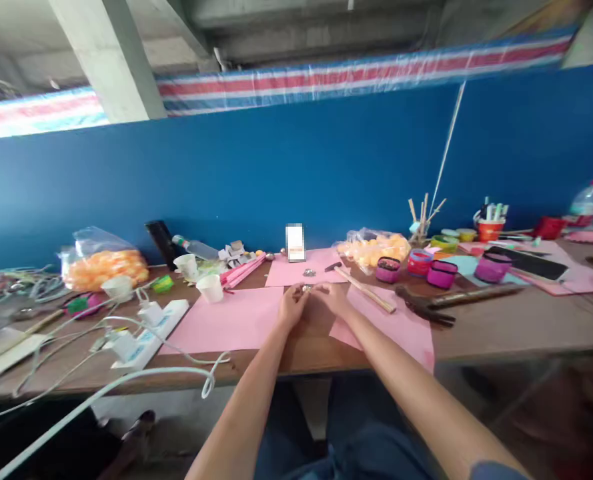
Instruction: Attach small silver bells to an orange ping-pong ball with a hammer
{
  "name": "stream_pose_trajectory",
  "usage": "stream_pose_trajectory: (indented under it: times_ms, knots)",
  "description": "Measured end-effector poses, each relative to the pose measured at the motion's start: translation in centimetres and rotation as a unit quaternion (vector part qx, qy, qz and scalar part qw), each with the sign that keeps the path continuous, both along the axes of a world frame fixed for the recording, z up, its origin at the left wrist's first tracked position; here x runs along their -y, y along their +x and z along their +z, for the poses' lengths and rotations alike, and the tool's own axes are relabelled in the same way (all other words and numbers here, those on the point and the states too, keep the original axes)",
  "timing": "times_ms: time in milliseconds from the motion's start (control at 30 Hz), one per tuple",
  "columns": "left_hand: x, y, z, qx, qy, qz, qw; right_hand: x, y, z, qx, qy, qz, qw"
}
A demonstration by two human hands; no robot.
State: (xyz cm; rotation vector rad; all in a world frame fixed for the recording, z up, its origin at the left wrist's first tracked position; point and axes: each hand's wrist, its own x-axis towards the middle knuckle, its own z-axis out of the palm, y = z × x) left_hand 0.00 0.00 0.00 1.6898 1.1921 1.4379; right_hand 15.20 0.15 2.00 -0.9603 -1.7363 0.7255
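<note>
A small silvery metal piece (307,288) sat pinched between the fingertips of both hands, held just above the bare brown tabletop (501,327) between the pink sheets; it was too small to make out its shape beyond a shiny glint. The left hand (292,305) and the right hand (332,298) met at it, fingers curled closed around the piece, both forearms stretched forward from the table's near edge.

One more shiny piece (309,272) lay on the far pink paper sheet (301,270), well apart from the hands. Three flat, matte pink paper sheets showed near the hands: that far one, a larger one (226,323) at the left and one (401,327) under the right forearm. One hammer (361,287) with a pale wooden handle lay slanted just right of the hands. Two clear, crinkled plastic bags of orange balls stood on the table, one at the left (101,263), one at the right (376,247). Three small white cups (210,288) stood left of the sheets. Three round magenta tubs (441,274) and one red-and-blue tub (419,262) sat in a cluster at the right. One white power strip (149,330) with plugs and pale cables lay at the left.
</note>
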Motion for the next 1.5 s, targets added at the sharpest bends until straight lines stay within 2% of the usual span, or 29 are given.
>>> stream_pose_trajectory:
  times_ms: [500, 833, 1500]
  knots:
    - [0.0, -0.1, 0.0, 0.029, -0.011, -0.009, 0.999, 0.7, 0.0, 0.8, -0.002, -0.027, -0.005, 1.0]
    - [0.7, 0.0, 0.8, 0.011, -0.017, 0.001, 1.0, 0.9, -0.1, 1.1, -0.002, -0.033, -0.007, 0.999]
    - [0.1, -0.1, 0.1, 0.016, -0.019, -0.006, 1.0, 0.9, -0.1, 0.9, 0.004, -0.027, -0.008, 1.0]
